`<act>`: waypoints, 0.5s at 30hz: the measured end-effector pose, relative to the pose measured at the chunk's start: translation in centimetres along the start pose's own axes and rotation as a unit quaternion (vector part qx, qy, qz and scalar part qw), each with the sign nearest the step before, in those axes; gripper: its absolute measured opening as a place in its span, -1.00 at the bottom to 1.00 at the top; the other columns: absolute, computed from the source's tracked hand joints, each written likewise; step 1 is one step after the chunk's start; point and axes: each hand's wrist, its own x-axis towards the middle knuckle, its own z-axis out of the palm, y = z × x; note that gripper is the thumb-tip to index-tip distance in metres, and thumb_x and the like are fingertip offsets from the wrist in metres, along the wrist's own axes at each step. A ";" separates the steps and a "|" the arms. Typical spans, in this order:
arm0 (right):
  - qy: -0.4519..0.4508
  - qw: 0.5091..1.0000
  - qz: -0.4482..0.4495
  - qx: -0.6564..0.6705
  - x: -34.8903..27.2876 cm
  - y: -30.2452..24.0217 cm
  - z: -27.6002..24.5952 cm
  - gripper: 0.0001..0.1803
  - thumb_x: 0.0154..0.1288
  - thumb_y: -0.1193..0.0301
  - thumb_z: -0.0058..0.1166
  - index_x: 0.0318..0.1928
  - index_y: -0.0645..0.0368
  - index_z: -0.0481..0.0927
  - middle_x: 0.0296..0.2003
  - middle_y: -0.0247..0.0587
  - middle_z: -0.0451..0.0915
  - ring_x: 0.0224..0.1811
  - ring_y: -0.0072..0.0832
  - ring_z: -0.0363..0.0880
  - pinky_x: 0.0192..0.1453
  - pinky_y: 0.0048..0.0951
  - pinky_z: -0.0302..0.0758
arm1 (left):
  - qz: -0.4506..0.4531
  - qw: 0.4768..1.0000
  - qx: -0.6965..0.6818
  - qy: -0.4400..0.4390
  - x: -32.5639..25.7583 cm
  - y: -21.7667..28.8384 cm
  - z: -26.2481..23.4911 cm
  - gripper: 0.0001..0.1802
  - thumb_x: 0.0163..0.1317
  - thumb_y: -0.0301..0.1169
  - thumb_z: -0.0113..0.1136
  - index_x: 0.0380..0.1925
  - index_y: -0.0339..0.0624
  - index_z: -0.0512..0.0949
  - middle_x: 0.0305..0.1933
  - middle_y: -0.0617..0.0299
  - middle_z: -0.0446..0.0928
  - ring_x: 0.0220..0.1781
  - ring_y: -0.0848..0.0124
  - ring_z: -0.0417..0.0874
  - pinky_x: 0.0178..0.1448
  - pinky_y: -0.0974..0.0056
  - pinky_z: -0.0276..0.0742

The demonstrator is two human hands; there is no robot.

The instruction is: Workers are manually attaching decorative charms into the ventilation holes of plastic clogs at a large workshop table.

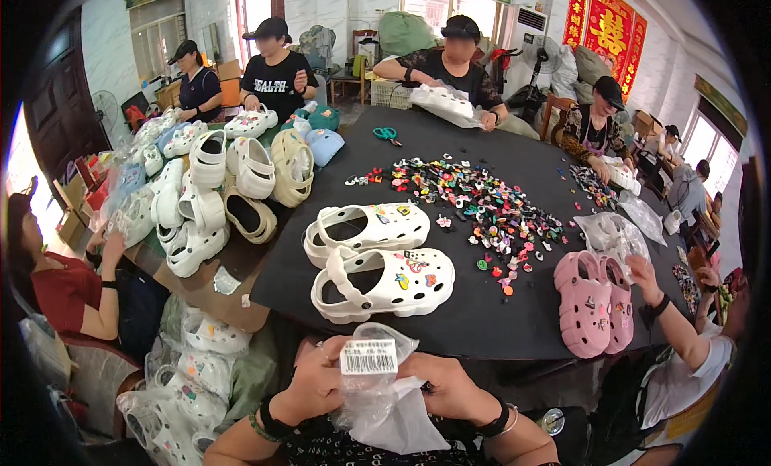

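A black-covered table (498, 329) spreads out ahead of both your hands, its near edge just beyond them. Well off to the left of your left hand (320, 382), white and cream clogs stand in a heap (201, 213); nearer on that side, below the table edge, more clogs lie in clear bags (189, 394).

Straight ahead of your hands, on the table, sits a pair of white clogs, one behind the other. The front clog (411, 285) and the rear clog (393, 233) both have their long axis running roughly left to right, heels to the left, decorated toes to the right. The front clog's heel end lies just beyond your left hand, which is the nearer one; its toe lies farther out, ahead of your right hand (448, 386).

To the right of your right hand, a pink pair (582, 313) stands near a co-worker's hand (645, 280).

Between your hands is a clear plastic bag (393, 422). Your left hand pinches one side of it and your right hand grips the other, though the crumpled film makes the exact finger placement hard to tell. A white barcode label (369, 358) lies by your left fingertips.

Far ahead are teal scissors (387, 134); nearer, a scatter of tiny colourful charms (490, 201).
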 end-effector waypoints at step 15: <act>-0.107 0.928 0.073 0.351 -0.9 0.9 -1.3 -0.77 0.34 0.60 0.10 -0.01 0.24 0.53 -0.06 -0.27 0.63 -0.04 -0.57 0.58 -0.03 -0.49 0.51 | -0.002 0.972 -0.219 -0.083 2.0 0.2 -0.1 -0.71 -0.04 -0.62 0.34 -0.23 -0.21 0.67 -0.13 0.14 0.63 -0.08 0.25 0.65 -0.01 0.26 0.53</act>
